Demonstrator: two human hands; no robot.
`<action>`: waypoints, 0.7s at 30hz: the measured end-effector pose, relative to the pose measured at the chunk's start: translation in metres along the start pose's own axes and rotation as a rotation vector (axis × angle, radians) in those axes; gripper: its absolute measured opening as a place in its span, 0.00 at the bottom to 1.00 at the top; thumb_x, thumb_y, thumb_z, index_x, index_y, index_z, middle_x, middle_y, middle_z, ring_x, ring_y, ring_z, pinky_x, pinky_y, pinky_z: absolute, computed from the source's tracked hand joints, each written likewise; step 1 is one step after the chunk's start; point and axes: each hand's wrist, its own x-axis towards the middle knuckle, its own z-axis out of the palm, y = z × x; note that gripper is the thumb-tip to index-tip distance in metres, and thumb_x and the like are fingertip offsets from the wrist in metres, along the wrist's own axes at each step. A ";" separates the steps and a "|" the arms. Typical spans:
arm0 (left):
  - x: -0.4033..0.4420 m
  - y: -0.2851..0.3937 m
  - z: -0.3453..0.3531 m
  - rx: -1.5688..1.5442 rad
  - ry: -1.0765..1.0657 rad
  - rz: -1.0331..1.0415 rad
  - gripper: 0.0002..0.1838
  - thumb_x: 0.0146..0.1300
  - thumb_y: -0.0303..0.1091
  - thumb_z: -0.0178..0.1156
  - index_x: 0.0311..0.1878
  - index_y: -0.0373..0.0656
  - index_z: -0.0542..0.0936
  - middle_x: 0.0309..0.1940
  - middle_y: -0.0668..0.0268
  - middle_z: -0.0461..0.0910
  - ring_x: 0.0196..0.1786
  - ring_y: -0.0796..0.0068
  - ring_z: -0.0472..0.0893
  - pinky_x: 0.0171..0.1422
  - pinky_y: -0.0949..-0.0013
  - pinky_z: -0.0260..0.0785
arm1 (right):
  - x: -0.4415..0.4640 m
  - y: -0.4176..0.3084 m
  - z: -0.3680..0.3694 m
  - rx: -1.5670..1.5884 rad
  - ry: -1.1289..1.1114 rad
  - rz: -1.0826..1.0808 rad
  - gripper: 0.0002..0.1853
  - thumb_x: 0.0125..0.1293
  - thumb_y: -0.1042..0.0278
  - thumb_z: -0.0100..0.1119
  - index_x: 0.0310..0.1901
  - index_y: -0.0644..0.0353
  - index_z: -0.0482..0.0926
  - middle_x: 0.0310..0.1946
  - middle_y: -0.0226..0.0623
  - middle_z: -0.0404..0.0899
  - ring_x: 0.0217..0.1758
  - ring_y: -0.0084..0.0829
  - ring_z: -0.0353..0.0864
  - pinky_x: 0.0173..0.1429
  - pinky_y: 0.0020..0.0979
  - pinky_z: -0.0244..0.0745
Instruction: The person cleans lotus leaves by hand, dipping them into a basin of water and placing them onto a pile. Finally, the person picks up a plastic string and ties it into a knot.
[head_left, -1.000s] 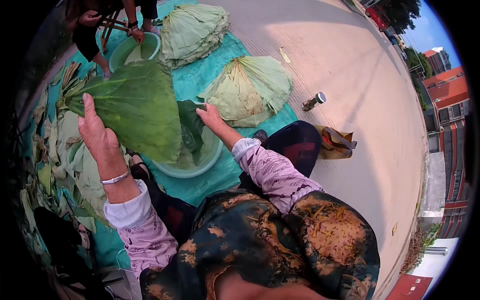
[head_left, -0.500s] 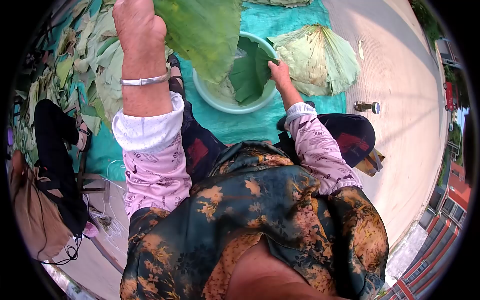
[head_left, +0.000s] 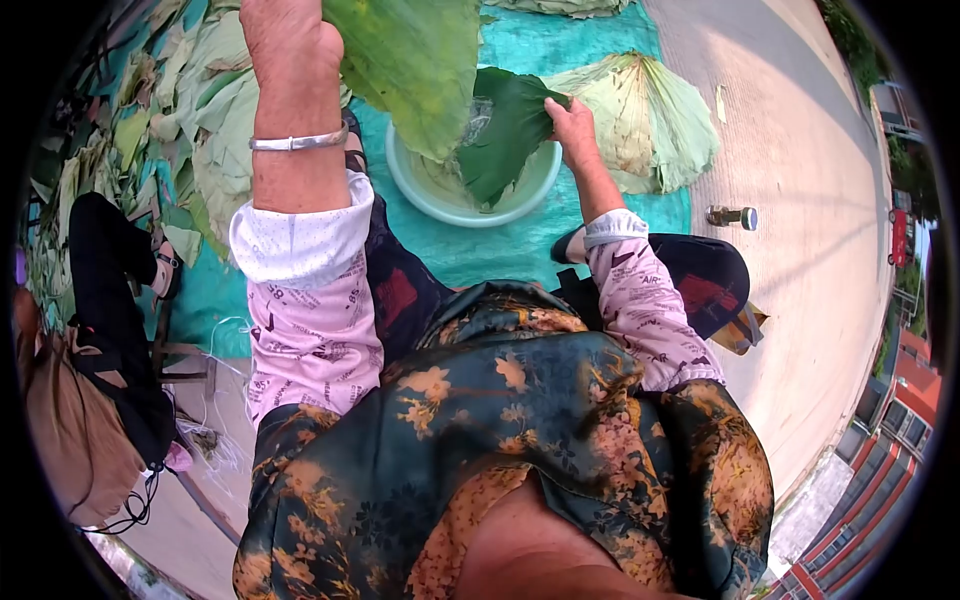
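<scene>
while the right hand has thumb and fingers pinched on the edge of the dark green leaf, the left hand is up by the big light green leaf; its fingertips are out of frame, can't tell its grip. hands well apart.

key relation: dark leaf sits left of and below the right hand, long axis slanting from that pinch down-left into the basin. right hand is clearly nearer. big leaf is right of the left hand, lower tip hanging over the basin, in toward the dark leaf; can't tell if the two touch.

fanned leaf stack just right of the right hand.

text: "air" reads on the right sleeve; left sleeve print too small to trust. no brand readable.
</scene>
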 end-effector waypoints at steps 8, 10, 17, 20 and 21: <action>-0.005 0.006 0.001 -0.010 0.012 -0.037 0.15 0.61 0.39 0.56 0.38 0.34 0.78 0.34 0.59 0.80 0.35 0.68 0.80 0.40 0.65 0.74 | -0.013 -0.031 0.002 -0.012 -0.027 -0.075 0.13 0.62 0.65 0.53 0.44 0.62 0.75 0.34 0.32 0.78 0.32 0.23 0.77 0.33 0.27 0.76; -0.008 0.007 0.001 -0.011 0.026 -0.003 0.14 0.61 0.39 0.56 0.37 0.34 0.78 0.33 0.60 0.80 0.34 0.69 0.80 0.39 0.67 0.73 | -0.020 -0.040 0.003 0.018 -0.044 -0.052 0.13 0.62 0.65 0.53 0.45 0.63 0.75 0.33 0.33 0.78 0.32 0.23 0.77 0.33 0.27 0.76; 0.017 -0.007 -0.020 0.111 0.152 0.030 0.27 0.54 0.40 0.66 0.46 0.27 0.68 0.41 0.55 0.75 0.39 0.69 0.76 0.44 0.66 0.73 | -0.024 -0.045 0.008 0.066 -0.050 -0.028 0.14 0.62 0.66 0.54 0.46 0.66 0.73 0.37 0.36 0.77 0.35 0.27 0.78 0.35 0.30 0.77; 0.004 -0.001 -0.008 0.113 0.206 -0.019 0.28 0.55 0.39 0.65 0.49 0.28 0.67 0.43 0.54 0.74 0.41 0.67 0.77 0.44 0.66 0.75 | -0.031 -0.079 0.000 0.159 0.006 0.115 0.15 0.61 0.67 0.53 0.47 0.67 0.72 0.39 0.39 0.76 0.38 0.31 0.78 0.42 0.36 0.77; 0.001 0.001 -0.005 0.130 0.218 -0.020 0.27 0.55 0.39 0.64 0.50 0.29 0.68 0.43 0.54 0.74 0.40 0.67 0.77 0.44 0.66 0.75 | -0.031 -0.086 -0.006 0.191 0.019 0.154 0.15 0.61 0.67 0.53 0.47 0.68 0.71 0.40 0.40 0.76 0.39 0.33 0.78 0.44 0.38 0.77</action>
